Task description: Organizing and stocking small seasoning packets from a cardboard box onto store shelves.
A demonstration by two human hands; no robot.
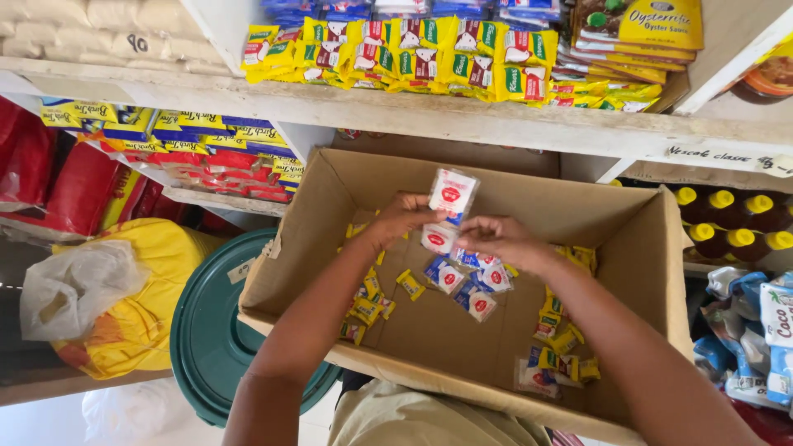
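Note:
Both of my hands reach into an open cardboard box (652, 264). My left hand (398, 216) and my right hand (505, 241) together hold a strip of small white sachets (451, 194) with red and blue print, lifted above the box floor. The strip's lower sachets (475, 285) hang down to the bottom of the box. Small yellow sachets (368, 301) lie scattered on the box floor at the left, and more yellow sachets (562, 339) lie at the right.
A green plastic lid (206, 330) sits under the box's left side. A yellow sack (132, 322) stands at the left. Shelves (462, 116) above carry yellow packets (429, 54). Yellow-capped bottles (731, 219) stand at the right.

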